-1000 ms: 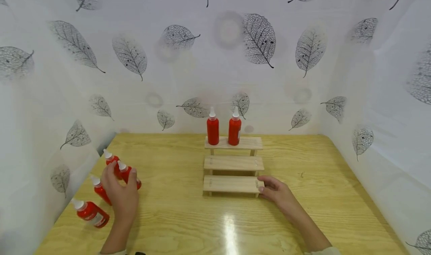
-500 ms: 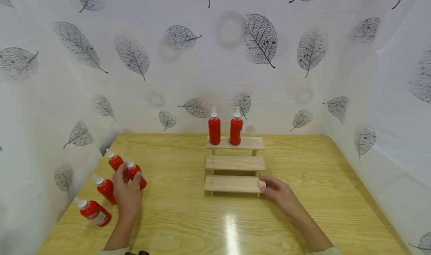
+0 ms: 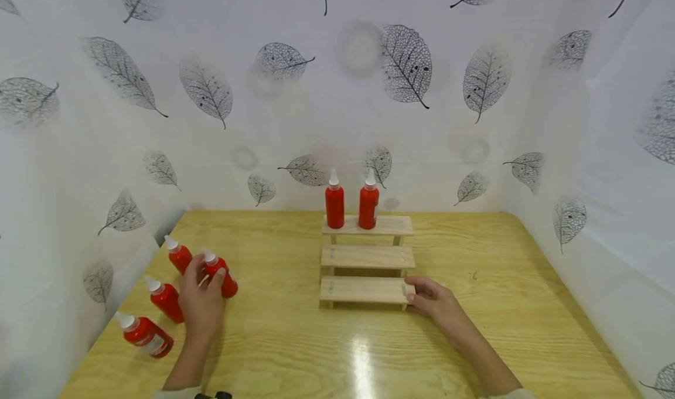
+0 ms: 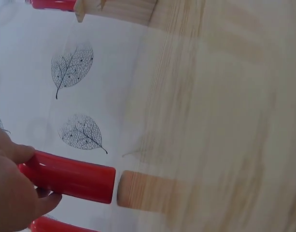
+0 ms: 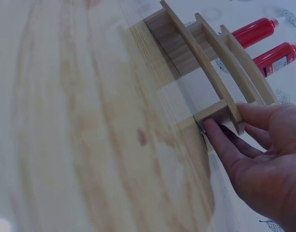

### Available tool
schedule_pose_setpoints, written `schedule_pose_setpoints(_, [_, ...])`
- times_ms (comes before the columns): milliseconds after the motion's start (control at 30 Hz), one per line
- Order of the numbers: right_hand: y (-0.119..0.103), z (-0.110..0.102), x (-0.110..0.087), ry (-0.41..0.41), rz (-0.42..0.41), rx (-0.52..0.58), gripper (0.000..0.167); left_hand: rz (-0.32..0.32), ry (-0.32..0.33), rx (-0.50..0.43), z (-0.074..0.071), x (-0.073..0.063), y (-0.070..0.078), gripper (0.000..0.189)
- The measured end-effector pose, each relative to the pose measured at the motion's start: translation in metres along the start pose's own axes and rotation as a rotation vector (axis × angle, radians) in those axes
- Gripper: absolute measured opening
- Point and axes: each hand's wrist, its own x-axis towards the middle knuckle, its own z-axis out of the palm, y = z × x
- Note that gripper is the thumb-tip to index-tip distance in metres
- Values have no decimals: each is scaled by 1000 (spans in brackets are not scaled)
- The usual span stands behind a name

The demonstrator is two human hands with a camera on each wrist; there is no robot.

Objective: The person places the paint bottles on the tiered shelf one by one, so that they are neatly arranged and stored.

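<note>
My left hand (image 3: 201, 306) grips a red squeeze bottle (image 3: 228, 283) with a white pointed nozzle, thumb and fingers round its body. In the left wrist view, a thin gap shows between the base of the held bottle (image 4: 85, 180) and its reflection on the tabletop. My right hand (image 3: 440, 308) holds the right end of the lowest step of a three-step wooden stand (image 3: 364, 290). The right wrist view shows the thumb against the stand's leg and fingers at the board's end. On the top step stand two red bottles (image 3: 334, 208), side by side.
Three more red bottles stand left of my left hand: one at the back (image 3: 180, 259), one in the middle (image 3: 167, 302) and one nearest me (image 3: 150, 337). White leaf-printed cloth (image 3: 316, 112) walls the wooden table (image 3: 285, 340) at the back and sides.
My left hand has shifted right with its bottle, drawing it away from the back-left bottle. The right hand keeps its hold on the stand.
</note>
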Motion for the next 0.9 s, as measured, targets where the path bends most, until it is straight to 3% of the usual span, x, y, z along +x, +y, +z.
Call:
schedule_pose_setpoints(200, [1, -1, 0, -7, -1, -6, 55, 9, -87, -9, 6, -7, 11, 54])
schedule_pose_setpoints(500, [2, -1, 1, -8, -7, 1, 55, 102, -202, -115, 24, -15, 30, 57])
schedule_pose_setpoints(900, [0, -1, -1, -9, -26, 3, 56, 232, -342, -253, 62, -23, 67, 53])
